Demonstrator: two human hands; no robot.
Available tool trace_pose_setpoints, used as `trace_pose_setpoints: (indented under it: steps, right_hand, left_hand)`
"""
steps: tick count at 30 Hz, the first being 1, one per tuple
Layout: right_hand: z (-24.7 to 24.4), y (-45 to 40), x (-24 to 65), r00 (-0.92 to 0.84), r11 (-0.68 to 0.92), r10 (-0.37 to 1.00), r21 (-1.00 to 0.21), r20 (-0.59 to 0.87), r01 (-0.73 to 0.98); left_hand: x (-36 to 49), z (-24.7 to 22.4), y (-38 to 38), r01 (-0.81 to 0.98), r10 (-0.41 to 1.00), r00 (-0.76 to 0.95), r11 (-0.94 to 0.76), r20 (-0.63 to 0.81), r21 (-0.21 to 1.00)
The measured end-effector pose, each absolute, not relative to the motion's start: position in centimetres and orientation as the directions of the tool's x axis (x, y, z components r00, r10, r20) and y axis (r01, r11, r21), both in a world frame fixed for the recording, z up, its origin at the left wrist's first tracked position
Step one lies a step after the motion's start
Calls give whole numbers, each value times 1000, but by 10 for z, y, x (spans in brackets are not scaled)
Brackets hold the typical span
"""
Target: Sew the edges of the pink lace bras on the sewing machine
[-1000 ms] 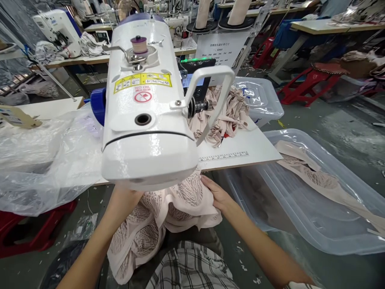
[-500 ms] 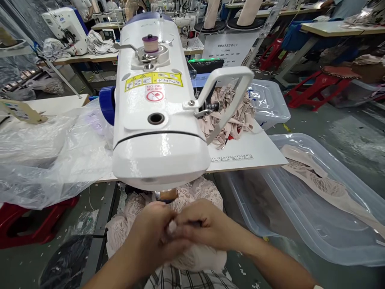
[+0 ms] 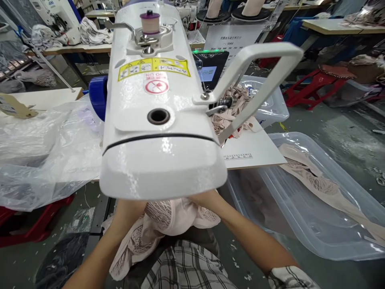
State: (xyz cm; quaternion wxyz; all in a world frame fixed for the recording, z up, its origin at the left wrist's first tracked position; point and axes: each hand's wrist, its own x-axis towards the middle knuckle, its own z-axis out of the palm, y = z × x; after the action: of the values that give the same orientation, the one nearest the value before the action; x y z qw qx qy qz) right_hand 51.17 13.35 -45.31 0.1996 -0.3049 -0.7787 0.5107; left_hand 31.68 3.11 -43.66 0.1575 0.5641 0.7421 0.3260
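A white sewing machine (image 3: 162,164) stands close in front of me, its head hiding much of my hands. My left hand (image 3: 130,206) reaches up under the machine's left end, with only its back and wrist showing. My right hand (image 3: 207,199) goes under the right end, and its fingers are hidden too. Between the hands a beige lace bra (image 3: 180,218) hangs down over my lap, its patterned lace part trailing to the lower left. Each hand is beside the fabric at its upper edge; whether the fingers grip it cannot be seen.
Beige straps (image 3: 234,108) lie heaped on the table (image 3: 255,146) right of the machine. A clear plastic bin (image 3: 300,224) with a beige lace piece (image 3: 325,186) stands at the right. Clear plastic sheeting (image 3: 45,156) covers the left side. A red stool (image 3: 321,84) stands farther back.
My hands, earlier together in front of the machine around a small pale thing, have moved apart and forward under its head. The bra is now spread between them. The view has come nearer the machine.
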Motion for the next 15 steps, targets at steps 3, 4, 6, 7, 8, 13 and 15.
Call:
trace_pose_setpoints:
  steps: [3,4,6,7,8,13,15]
  right_hand:
    - [-449,136,511,-700,246,713,-922,-37,299]
    - [-448,136,510,-700,228,713,-929,-46,293]
    - [-449,135,511,-698,195,714,-942,-55,273]
    - [-451,134,511,-696,185,716,-946,-54,264]
    - [-453,134,512,-694,182,718,-949,-51,258]
    - [-472,130,524,-687,176,724,-945,-65,274]
    - [-481,129,532,-681,161,728,-947,-75,277]
  left_hand:
    - [311,-446,28,750,946,-297,147,130,644]
    - [311,-448,27,749,947,-295,148,126,646]
    - [311,-450,25,748,946,-301,154,123,646]
    - [311,-450,24,750,944,-304,157,124,643]
    - [311,-448,23,753,943,-308,159,127,639]
    - [306,-449,13,732,941,-330,208,70,649]
    - [305,-461,2,674,916,-397,252,52,695]
